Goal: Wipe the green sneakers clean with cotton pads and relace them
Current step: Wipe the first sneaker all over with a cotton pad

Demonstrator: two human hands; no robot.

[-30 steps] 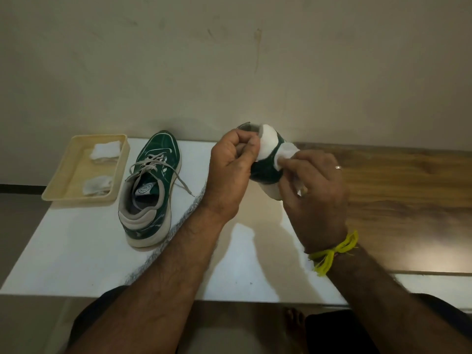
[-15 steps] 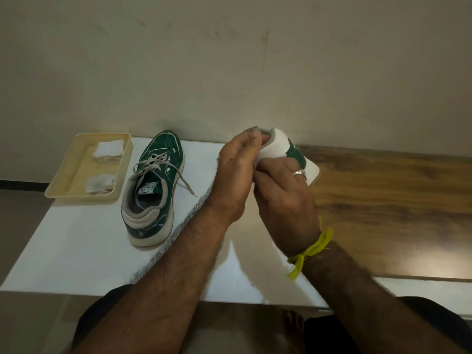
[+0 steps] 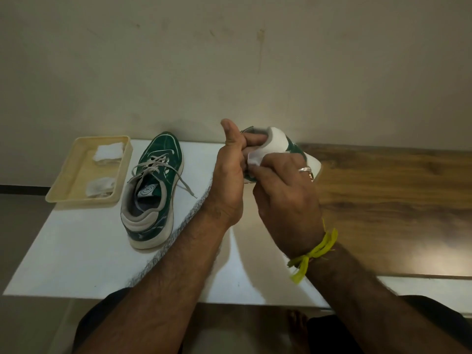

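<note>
I hold one green sneaker (image 3: pixel 283 143) above the table with its white heel up. My left hand (image 3: pixel 231 172) grips it by the collar, fingers inside the opening and thumb raised. Pressed against the heel is a white cotton pad (image 3: pixel 255 158), pinched in my right hand (image 3: pixel 286 198), which covers most of the shoe's side. The other green sneaker (image 3: pixel 153 190) lies flat on the white table (image 3: pixel 76 251), toe pointing away, with its grey laces loose.
A cream tray (image 3: pixel 63 192) with two cotton pads (image 3: pixel 107 152) sits at the table's far left corner. A wooden surface (image 3: pixel 396 200) extends to the right. The wall stands close behind. A grey lace or cord runs under my left forearm.
The held sneaker has turned so its white heel faces up. My right hand with the pad has shifted left to the heel's near side, and my left thumb has lifted.
</note>
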